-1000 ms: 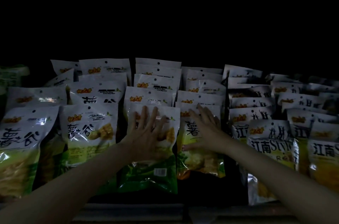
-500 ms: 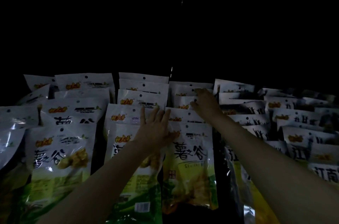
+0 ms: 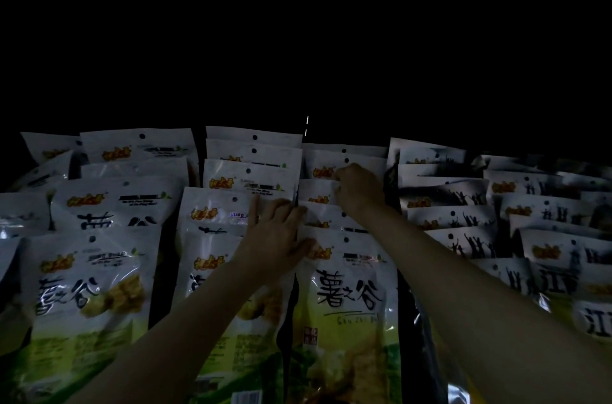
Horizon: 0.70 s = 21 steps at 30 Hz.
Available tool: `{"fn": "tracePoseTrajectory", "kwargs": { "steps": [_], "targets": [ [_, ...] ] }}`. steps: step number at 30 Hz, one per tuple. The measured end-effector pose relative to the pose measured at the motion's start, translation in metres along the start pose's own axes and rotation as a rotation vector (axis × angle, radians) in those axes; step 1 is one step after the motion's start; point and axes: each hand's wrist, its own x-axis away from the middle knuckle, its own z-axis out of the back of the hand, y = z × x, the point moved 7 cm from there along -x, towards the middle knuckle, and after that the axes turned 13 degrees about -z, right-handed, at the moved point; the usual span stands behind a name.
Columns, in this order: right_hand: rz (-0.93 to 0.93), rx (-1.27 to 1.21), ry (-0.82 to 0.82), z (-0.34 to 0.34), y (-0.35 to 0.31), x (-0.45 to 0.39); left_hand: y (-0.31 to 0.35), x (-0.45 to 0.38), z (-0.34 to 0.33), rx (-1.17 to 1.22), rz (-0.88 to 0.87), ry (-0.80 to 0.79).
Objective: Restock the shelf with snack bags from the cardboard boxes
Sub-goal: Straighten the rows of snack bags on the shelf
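White-green snack bags point(image 3: 344, 287) fill lower frame; left hand point(image 3: 275, 238) rests flat, fingers straight, on front bags; right hand point(image 3: 357, 188) pinches a rear bag point(image 3: 321, 186) at centre.

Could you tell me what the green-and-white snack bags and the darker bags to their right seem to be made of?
The front green-and-white snack bag looks like glossy plastic film: it shows shiny glare, wrinkles and a punched hang hole. The darker bags on the right look like similar glossy printed film; a silvery edge low down hints at a foil lining, though the dim light leaves that open.
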Motion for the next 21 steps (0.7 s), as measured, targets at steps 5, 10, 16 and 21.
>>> {"fn": "tracePoseTrajectory", "kwargs": {
  "steps": [5, 10, 16, 21],
  "targets": [
    [-0.038, -0.046, 0.065, 0.007, 0.013, -0.009, -0.004, -0.008, 0.006, -0.053, -0.029, 0.132],
    [0.091, -0.121, 0.162, 0.021, 0.018, -0.014, -0.009, -0.011, 0.003, -0.062, -0.054, 0.13],
    [0.166, -0.051, 0.121, 0.01, 0.002, -0.013, -0.005, -0.011, 0.003, -0.131, -0.101, 0.16],
    [0.192, -0.317, 0.02, 0.006, -0.009, -0.008, -0.006, -0.011, 0.004, -0.133, -0.109, 0.162]
  ]
}}
